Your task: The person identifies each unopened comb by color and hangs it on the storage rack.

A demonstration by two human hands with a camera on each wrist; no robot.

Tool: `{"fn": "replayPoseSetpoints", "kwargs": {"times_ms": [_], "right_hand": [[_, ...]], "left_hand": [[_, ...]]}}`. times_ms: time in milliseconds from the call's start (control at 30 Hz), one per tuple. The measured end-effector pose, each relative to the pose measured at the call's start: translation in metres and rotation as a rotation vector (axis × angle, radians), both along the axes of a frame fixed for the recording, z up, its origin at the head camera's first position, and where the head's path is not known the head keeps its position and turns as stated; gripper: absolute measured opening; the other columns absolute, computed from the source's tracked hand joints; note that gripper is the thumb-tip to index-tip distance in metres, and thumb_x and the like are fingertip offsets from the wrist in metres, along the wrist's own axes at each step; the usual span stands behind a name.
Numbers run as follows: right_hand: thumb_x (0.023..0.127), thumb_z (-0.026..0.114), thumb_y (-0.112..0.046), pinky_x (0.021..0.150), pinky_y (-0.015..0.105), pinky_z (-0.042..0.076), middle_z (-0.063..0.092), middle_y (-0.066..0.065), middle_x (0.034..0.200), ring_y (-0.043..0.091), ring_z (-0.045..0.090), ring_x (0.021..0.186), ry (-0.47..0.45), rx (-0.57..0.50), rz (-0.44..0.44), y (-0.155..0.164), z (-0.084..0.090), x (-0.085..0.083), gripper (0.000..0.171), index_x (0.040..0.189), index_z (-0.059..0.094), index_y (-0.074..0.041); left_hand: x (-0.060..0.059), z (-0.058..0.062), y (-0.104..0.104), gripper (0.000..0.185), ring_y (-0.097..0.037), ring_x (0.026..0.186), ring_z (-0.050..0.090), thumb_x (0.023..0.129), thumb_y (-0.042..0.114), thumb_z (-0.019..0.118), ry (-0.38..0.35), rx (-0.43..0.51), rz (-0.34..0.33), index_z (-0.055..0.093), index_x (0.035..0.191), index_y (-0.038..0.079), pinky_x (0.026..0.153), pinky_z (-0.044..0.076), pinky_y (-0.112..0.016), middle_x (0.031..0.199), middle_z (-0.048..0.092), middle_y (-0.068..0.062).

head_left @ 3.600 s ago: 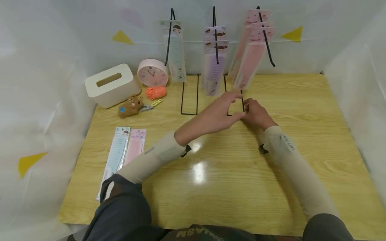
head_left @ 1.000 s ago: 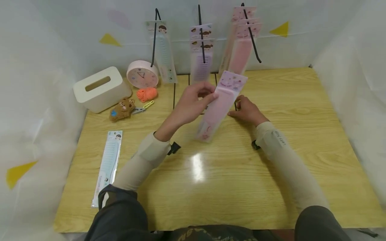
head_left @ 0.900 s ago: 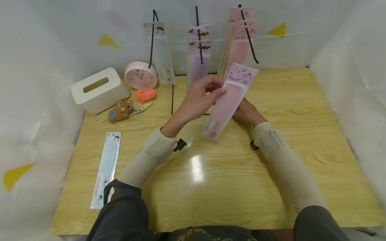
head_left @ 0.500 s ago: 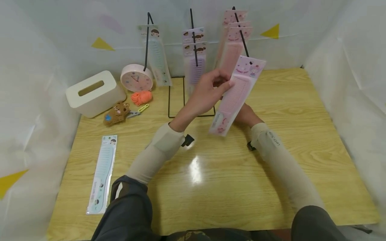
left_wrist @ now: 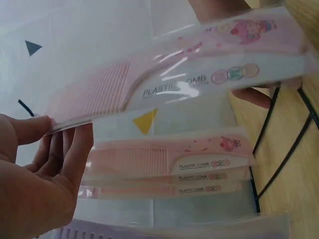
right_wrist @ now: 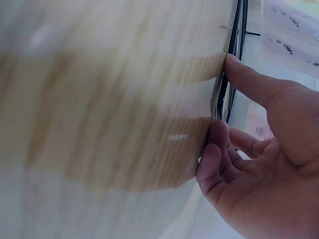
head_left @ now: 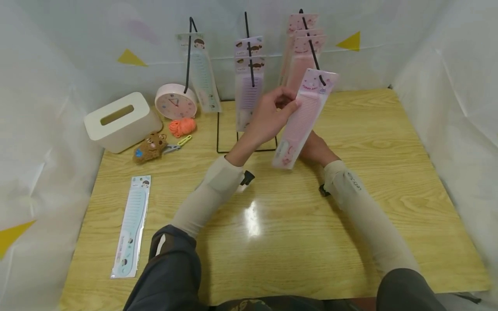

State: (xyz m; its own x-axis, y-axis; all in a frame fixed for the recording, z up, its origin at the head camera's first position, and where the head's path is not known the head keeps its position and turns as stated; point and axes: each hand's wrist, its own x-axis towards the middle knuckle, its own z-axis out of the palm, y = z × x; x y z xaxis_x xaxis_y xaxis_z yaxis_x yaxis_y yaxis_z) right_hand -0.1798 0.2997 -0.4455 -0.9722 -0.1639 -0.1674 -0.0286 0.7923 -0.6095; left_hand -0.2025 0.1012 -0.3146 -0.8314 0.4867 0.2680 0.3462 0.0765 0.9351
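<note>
My left hand (head_left: pixel 288 102) pinches a pink packaged comb (head_left: pixel 301 119) near its top and holds it up, slanting. The pack's hang hole sits at the tip of the right black hook (head_left: pixel 321 80). In the left wrist view my thumb and fingers (left_wrist: pixel 75 149) hold the pink comb pack (left_wrist: pixel 174 84) in front of several pink combs (left_wrist: pixel 169 160) hanging on that hook. My right hand (head_left: pixel 316 149) is low on the table, partly hidden behind the pack. In the right wrist view it (right_wrist: pixel 222 99) pinches the stand's black base wire (right_wrist: pixel 232 45) between thumb and curled fingers.
A blue packaged comb (head_left: pixel 132 224) lies at the table's left. At the back left are a white tissue box (head_left: pixel 122 121), a pink clock (head_left: pixel 175 101), orange yarn (head_left: pixel 182 126) and a plush bear (head_left: pixel 149 147). Other hooks carry a blue comb (head_left: pixel 201 73) and purple combs (head_left: pixel 249 82).
The pink comb no longer lies beside the blue one. My left hand has raised it up and right to the right hook's tip. My right hand stayed at the stand's base.
</note>
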Motion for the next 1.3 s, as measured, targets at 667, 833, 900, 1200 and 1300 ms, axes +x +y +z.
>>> {"fn": "replayPoseSetpoints", "kwargs": {"times_ms": [667, 833, 900, 1200, 1300], "right_hand": [[0.096, 0.069, -0.028, 0.083, 0.048, 0.042, 0.046, 0.019, 0.107, 0.033, 0.046, 0.092, -0.102, -0.074, -0.075, -0.001, -0.004, 0.002, 0.062, 0.134, 0.035, 0.008], [0.096, 0.068, -0.026, 0.078, 0.045, 0.038, 0.044, 0.018, 0.104, 0.032, 0.044, 0.089, -0.095, -0.086, -0.079, -0.001, -0.003, 0.003, 0.057, 0.13, 0.036, 0.006], [0.097, 0.068, -0.026, 0.078, 0.044, 0.038, 0.044, 0.017, 0.103, 0.031, 0.044, 0.088, -0.094, -0.092, -0.075, -0.002, -0.004, 0.003, 0.056, 0.13, 0.036, 0.006], [0.098, 0.066, -0.026, 0.082, 0.045, 0.04, 0.045, 0.019, 0.108, 0.031, 0.045, 0.091, -0.1, -0.089, -0.071, 0.0, -0.004, 0.002, 0.066, 0.144, 0.032, 0.006], [0.098, 0.066, -0.025, 0.082, 0.045, 0.04, 0.045, 0.019, 0.107, 0.031, 0.044, 0.091, -0.095, -0.089, -0.071, -0.001, -0.003, 0.002, 0.067, 0.145, 0.031, 0.006]], "left_hand": [[-0.051, -0.018, 0.037, 0.018, -0.01, 0.094, 0.062, 0.1, 0.023, 0.062, 0.003, 0.051, 0.257, 0.064, 0.112, 0.009, 0.084, 0.049, -0.015, 0.105, 0.068, 0.0], [-0.051, -0.022, 0.035, 0.021, -0.01, 0.096, 0.062, 0.1, 0.022, 0.062, -0.013, 0.073, 0.218, 0.063, 0.115, 0.008, 0.086, 0.049, -0.015, 0.107, 0.066, -0.002], [-0.049, -0.025, 0.03, 0.027, -0.01, 0.101, 0.062, 0.1, 0.025, 0.063, -0.039, 0.029, 0.2, 0.06, 0.12, 0.007, 0.088, 0.049, -0.015, 0.111, 0.066, -0.003], [-0.012, -0.045, -0.014, 0.054, -0.017, 0.119, 0.06, 0.102, 0.029, 0.058, -0.142, -0.447, 0.066, 0.04, 0.148, 0.006, 0.094, 0.053, -0.03, 0.134, 0.061, -0.009], [0.007, -0.05, -0.041, 0.044, -0.021, 0.106, 0.067, 0.103, 0.026, 0.058, -0.147, -0.475, -0.048, 0.049, 0.138, 0.002, 0.083, 0.057, -0.032, 0.121, 0.068, -0.014]]}}
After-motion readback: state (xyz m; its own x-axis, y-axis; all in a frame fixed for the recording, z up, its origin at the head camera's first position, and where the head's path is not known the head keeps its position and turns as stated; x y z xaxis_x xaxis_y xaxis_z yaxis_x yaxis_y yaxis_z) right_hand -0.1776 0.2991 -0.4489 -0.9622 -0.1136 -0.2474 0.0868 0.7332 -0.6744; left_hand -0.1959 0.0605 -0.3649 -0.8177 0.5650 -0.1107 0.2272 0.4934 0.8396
